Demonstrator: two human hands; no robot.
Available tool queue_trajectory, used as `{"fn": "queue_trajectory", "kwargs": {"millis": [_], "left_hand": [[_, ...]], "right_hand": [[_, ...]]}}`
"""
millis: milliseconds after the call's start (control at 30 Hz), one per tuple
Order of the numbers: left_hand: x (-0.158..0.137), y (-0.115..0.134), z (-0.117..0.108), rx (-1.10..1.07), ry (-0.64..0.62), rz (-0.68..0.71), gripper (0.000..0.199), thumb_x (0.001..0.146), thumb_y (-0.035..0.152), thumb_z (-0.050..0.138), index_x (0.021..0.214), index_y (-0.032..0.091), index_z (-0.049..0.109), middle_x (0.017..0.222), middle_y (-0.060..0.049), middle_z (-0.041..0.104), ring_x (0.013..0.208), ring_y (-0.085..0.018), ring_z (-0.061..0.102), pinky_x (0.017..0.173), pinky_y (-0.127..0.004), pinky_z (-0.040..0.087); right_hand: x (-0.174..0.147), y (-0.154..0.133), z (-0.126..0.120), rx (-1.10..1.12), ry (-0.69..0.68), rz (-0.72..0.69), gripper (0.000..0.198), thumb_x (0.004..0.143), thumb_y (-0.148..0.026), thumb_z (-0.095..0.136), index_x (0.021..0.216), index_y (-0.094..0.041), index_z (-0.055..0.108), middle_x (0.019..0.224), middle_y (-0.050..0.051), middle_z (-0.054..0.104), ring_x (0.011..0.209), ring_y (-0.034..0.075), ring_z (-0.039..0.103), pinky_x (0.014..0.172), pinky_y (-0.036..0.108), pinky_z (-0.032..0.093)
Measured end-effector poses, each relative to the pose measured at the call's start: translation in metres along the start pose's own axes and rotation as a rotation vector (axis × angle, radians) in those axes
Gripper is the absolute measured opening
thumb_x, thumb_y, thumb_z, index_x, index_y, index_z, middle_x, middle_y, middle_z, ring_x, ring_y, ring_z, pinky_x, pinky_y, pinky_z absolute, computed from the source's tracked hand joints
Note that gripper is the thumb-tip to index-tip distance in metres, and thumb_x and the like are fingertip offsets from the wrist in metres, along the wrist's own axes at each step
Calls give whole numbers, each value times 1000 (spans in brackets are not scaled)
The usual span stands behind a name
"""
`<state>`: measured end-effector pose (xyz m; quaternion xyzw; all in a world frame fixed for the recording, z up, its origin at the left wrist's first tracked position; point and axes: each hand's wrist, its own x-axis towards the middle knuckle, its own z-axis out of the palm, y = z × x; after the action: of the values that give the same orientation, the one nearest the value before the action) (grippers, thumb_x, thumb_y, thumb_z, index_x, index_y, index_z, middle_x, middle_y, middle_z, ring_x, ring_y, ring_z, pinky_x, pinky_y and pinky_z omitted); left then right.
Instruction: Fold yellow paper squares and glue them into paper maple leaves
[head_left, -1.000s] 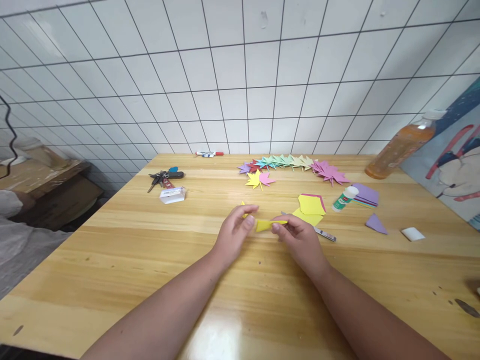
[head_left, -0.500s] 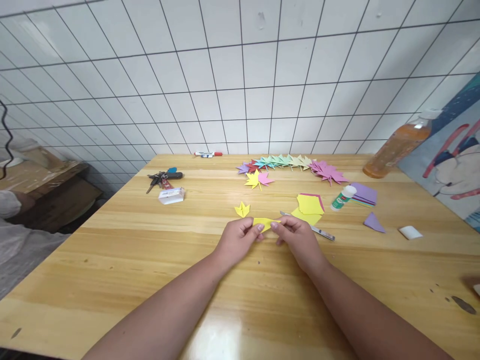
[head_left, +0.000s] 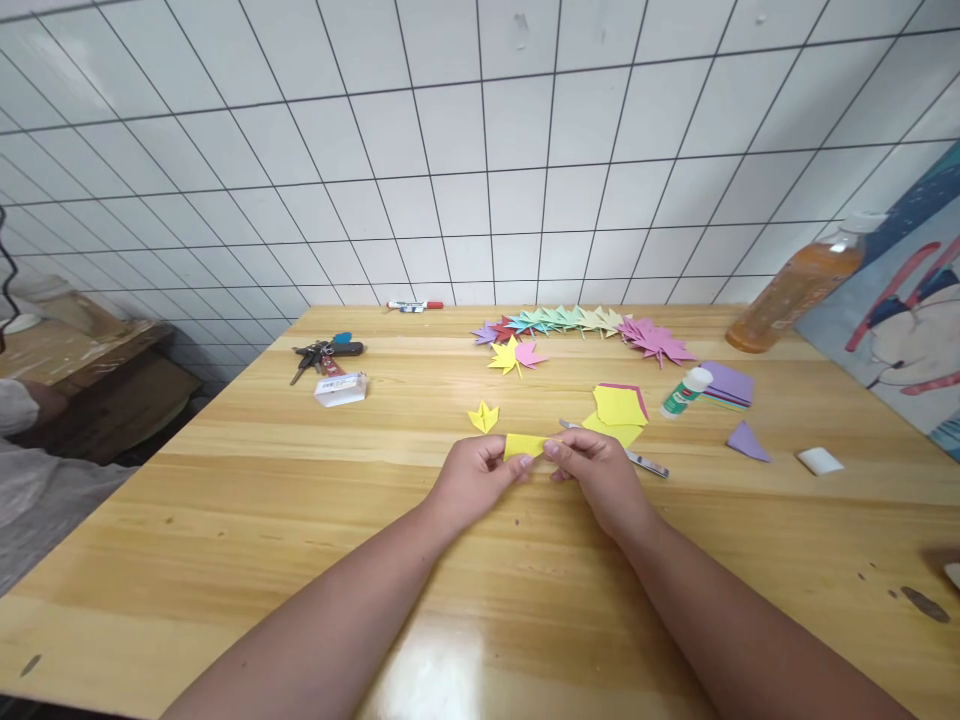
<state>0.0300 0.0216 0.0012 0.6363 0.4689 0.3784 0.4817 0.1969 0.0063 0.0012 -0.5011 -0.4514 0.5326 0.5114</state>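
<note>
The yellow paper [head_left: 523, 446] is held between both hands above the near middle of the counter [head_left: 300, 580], its broad face showing as a short band. Its left end sits in the grip of the left hand [head_left: 471, 482], which pinches it with the thumb laid along the lower edge and the fingers mostly hidden behind. Its right end is in the grip of the right hand [head_left: 602, 478], nipped between thumb and forefinger, so the paper bridges the small gap between the two thumbs. Just beyond the left fingers, apart from them, lies a pointed yellow fold [head_left: 484, 418]. Farther back is a yellow and pink leaf [head_left: 510, 356], and behind that a curved row of coloured leaves [head_left: 577, 320] near the tiled wall [head_left: 517, 200]. Yellow sheets [head_left: 619, 405] lie just past the right hand, which partly hides a slim tool [head_left: 649, 465]. Right of the sheets stand a glue stick [head_left: 685, 394], tilted in view, and a bottle [head_left: 799, 290]; a purple triangle [head_left: 747, 442] lies nearer. Keys [head_left: 324, 358] and a small box [head_left: 341, 389] are off to the left.
</note>
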Motion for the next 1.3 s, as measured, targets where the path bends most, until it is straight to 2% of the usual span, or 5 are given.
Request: {"fn": "queue_trajectory", "kwargs": {"millis": [233, 433, 733, 1033, 1300], "left_hand": [[1, 0, 1, 75, -43, -27, 25, 74, 38, 60, 66, 14, 64, 59, -1, 64, 56, -14, 56, 52, -22, 40], [6, 2, -5, -104, -5, -81, 25, 71, 37, 63, 76, 12, 66, 59, 0, 63, 54, -13, 57, 55, -23, 44], [0, 2, 1, -43, -37, -19, 22, 72, 33, 63, 76, 12, 67, 61, -1, 63, 58, -13, 58, 56, -23, 44], [2, 6, 0, -126, -131, -5, 20, 73, 32, 62, 77, 12, 66, 64, -1, 64, 60, -13, 57, 59, -23, 44], [4, 2, -7, -138, -36, -92, 20, 68, 33, 66, 67, 13, 63, 57, 0, 60, 54, -12, 55, 56, -23, 42]], "right_hand": [[-1, 1, -4, -23, 17, 1, 30, 72, -46, 63, 69, -16, 70, 56, 1, 58, 52, 11, 50, 53, 25, 47], [-4, -6, -1, 24, -64, 82, 42, 73, -47, 61, 109, -25, 62, 89, 2, 63, 57, 10, 52, 53, 26, 49], [-4, -4, 7, -197, -57, 28, 19, 67, -35, 65, 62, -18, 59, 56, -3, 52, 54, 10, 44, 49, 22, 40], [-4, 2, 11, -120, -34, -26, 20, 68, -29, 62, 56, -18, 51, 53, -5, 46, 51, 9, 41, 52, 22, 42], [10, -4, -15, -45, 197, 9, 16, 71, -33, 59, 66, -18, 61, 58, -5, 47, 49, 7, 40, 53, 22, 48]]}}
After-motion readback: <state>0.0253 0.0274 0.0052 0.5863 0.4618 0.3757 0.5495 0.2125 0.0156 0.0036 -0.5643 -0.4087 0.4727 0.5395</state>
